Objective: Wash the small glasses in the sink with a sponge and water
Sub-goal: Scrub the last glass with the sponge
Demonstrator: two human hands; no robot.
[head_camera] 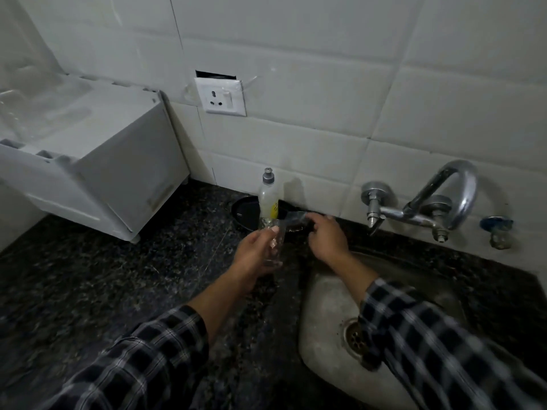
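Glass (274, 247) gripped by L hand (255, 255); R hand (325, 238) pinches 2nd glass (294, 218).

Pretty dim kitchen corner here: dark speckled stone desk (118, 276) with a steel sink (322, 335) sunk into its right side. The left hand (254, 255) grips a small glass (275, 247) roughly upright over the desk, just left of the sink's rim. The right hand (327, 238) reaches to the desk's back edge and pinches a second glass (294, 218) tipped sideways, kinda blurry though. Just behind them a soap bottle (268, 199) stands beside a black round dish (244, 213) at the tiled wall. A chrome tap (444, 199) sticks out of the wall over the sink's back edge. A white appliance (97, 161) sits at the desk's back left, wall socket (221, 96) above. Checked sleeves (142, 359) on both arms.
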